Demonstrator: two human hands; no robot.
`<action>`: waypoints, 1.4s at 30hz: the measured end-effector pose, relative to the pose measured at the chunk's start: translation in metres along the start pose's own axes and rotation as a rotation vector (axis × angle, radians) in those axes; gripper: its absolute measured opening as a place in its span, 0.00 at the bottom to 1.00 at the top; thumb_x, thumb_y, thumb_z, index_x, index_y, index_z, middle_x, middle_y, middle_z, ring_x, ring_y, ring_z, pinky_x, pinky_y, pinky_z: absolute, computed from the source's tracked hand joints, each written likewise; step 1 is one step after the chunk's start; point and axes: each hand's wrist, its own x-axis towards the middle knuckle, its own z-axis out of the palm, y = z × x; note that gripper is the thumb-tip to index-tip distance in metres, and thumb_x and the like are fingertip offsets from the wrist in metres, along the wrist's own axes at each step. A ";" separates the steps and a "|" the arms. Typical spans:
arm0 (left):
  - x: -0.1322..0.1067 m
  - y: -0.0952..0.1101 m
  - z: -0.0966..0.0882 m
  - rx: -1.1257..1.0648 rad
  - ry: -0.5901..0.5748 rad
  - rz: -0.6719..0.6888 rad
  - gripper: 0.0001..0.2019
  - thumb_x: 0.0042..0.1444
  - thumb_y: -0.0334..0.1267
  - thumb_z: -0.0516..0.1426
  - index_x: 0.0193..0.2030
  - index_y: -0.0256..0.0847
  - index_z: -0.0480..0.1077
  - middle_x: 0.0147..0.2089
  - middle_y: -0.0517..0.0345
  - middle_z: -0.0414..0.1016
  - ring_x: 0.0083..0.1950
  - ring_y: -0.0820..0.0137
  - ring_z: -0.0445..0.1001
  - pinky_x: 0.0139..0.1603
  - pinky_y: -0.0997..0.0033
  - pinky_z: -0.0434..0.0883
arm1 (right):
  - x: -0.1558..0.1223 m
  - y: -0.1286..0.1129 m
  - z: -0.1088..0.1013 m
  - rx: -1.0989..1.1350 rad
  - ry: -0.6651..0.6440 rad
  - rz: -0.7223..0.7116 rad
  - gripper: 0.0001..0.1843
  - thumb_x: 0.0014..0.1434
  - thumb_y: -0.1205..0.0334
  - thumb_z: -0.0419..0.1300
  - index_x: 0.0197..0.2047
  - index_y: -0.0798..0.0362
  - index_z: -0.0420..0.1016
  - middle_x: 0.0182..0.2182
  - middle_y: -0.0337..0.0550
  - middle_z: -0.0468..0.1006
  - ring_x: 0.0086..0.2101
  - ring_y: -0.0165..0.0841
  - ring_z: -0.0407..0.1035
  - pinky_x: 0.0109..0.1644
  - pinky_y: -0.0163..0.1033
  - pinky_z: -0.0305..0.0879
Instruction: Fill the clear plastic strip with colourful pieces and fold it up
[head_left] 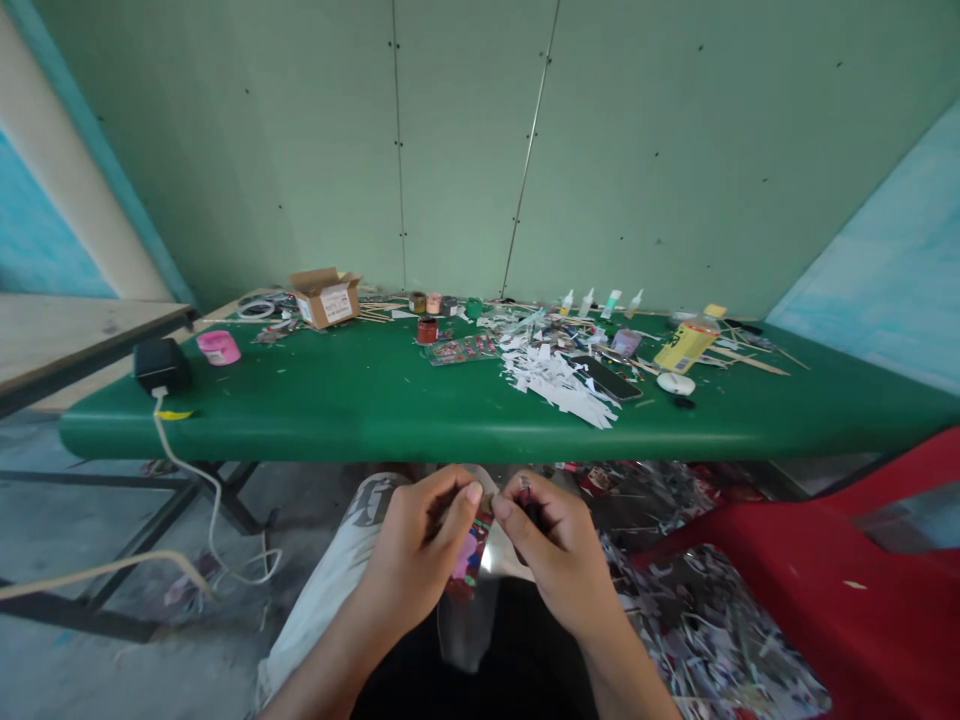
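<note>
Above my lap, in front of the bench's edge, both hands are close together at the top of a clear plastic packet (466, 625). A pink, red and dark patterned piece (466, 560) shows inside or behind the plastic; I cannot tell which. My left hand (420, 540) pinches the packet's upper edge between thumb and fingers. Thumb and forefinger of my right hand (553, 548) pinch near the same edge, almost touching the left fingertips. A small dark and red object (531, 503) sits within the right fingers; its kind is unclear.
The green-covered bench (337, 400) bears white paper scraps (551, 380), a phone (607, 378), a white mouse (676, 384), a yellow-labelled bottle (686, 342), paint jars (427, 330) and a cardboard box (327, 298). A red chair (780, 540) is at right; a black adapter (161, 365) with cable at left.
</note>
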 end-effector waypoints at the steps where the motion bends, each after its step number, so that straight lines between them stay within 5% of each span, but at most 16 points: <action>1: -0.001 0.000 0.000 0.020 -0.004 0.002 0.16 0.64 0.45 0.49 0.29 0.39 0.65 0.21 0.67 0.54 0.22 0.78 0.54 0.22 0.77 0.52 | 0.000 -0.001 0.001 -0.017 0.007 -0.007 0.16 0.62 0.58 0.54 0.24 0.52 0.60 0.21 0.32 0.57 0.23 0.26 0.52 0.26 0.32 0.50; 7: -0.001 -0.002 -0.004 0.039 -0.010 0.055 0.18 0.63 0.47 0.49 0.26 0.39 0.63 0.20 0.67 0.56 0.21 0.78 0.55 0.21 0.77 0.52 | -0.001 -0.005 0.001 -0.084 0.023 0.015 0.16 0.62 0.58 0.54 0.23 0.51 0.59 0.20 0.32 0.57 0.23 0.26 0.52 0.26 0.33 0.50; 15: -0.002 0.010 0.000 -0.102 0.026 0.047 0.15 0.60 0.40 0.50 0.23 0.40 0.58 0.19 0.69 0.52 0.20 0.79 0.50 0.19 0.78 0.51 | -0.008 -0.001 0.005 0.097 -0.056 0.045 0.19 0.68 0.51 0.45 0.27 0.50 0.59 0.21 0.33 0.56 0.21 0.27 0.50 0.24 0.34 0.49; 42: -0.007 0.013 -0.003 -0.243 -0.013 0.009 0.15 0.58 0.42 0.52 0.22 0.40 0.58 0.20 0.66 0.56 0.21 0.78 0.53 0.21 0.77 0.54 | -0.015 0.000 0.021 0.067 -0.006 -0.063 0.20 0.69 0.53 0.46 0.25 0.51 0.58 0.20 0.32 0.56 0.22 0.27 0.52 0.25 0.33 0.49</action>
